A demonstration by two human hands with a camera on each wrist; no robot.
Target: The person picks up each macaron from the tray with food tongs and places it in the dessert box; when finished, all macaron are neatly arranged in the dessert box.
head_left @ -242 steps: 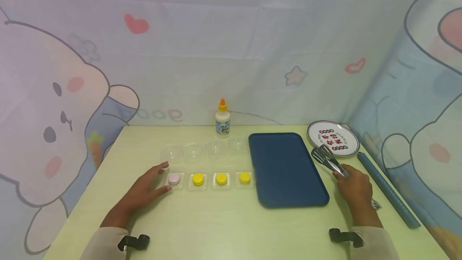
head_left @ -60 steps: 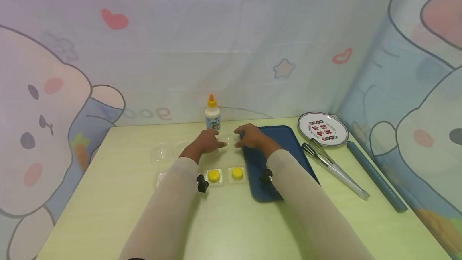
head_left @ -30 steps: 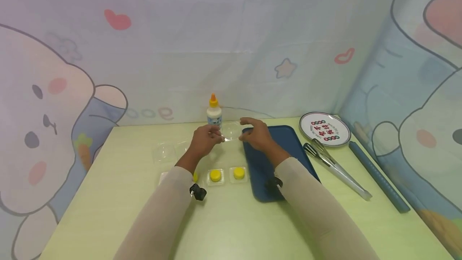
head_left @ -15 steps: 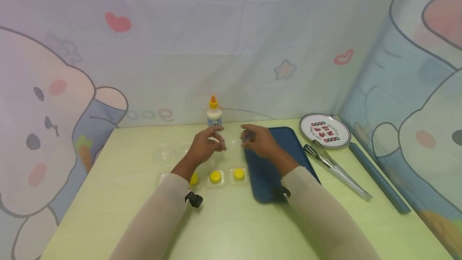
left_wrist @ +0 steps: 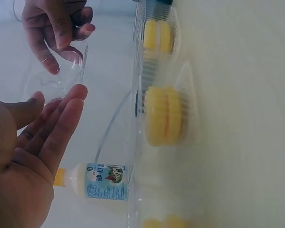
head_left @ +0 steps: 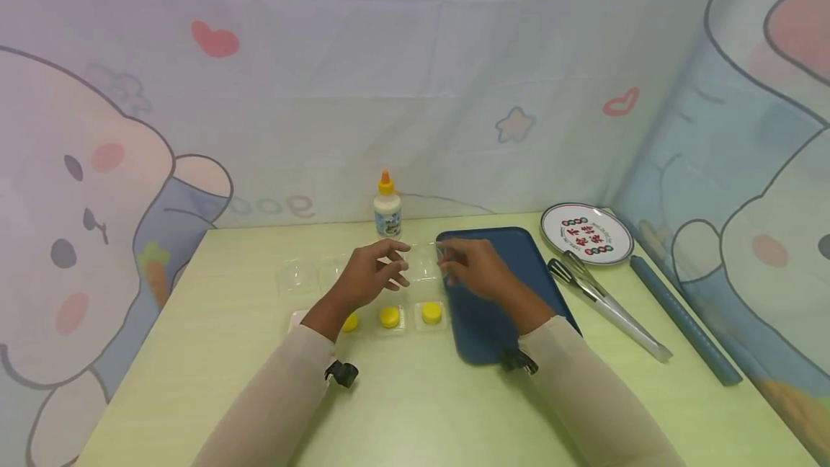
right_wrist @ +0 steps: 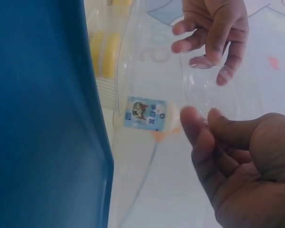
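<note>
Both hands hold a clear plastic lid [head_left: 424, 263] in the air above the table. My left hand [head_left: 368, 274] pinches its left edge between thumb and fingers; my right hand [head_left: 476, 265] pinches the opposite edge. In the right wrist view, the lid [right_wrist: 209, 90] is see-through and spans the gap between the hands. Below and nearer stand yellow macarons [head_left: 431, 313] in small clear trays. Another yellow macaron [head_left: 350, 322] is partly covered by my left arm. The leftmost tray [head_left: 297, 318] shows only in part, its macaron hidden.
More clear lids [head_left: 297, 276] lie at the back left. A bottle [head_left: 387, 215] with an orange tip stands behind the hands. A blue tray [head_left: 499, 323] lies under my right forearm. Metal tongs [head_left: 609, 305], a printed plate [head_left: 586, 234] and a blue-grey rod [head_left: 684, 319] are on the right.
The tongs have left my right hand and lie on the table. Both hands have reached to the back, picked up the rightmost lid, and brought it nearer the front.
</note>
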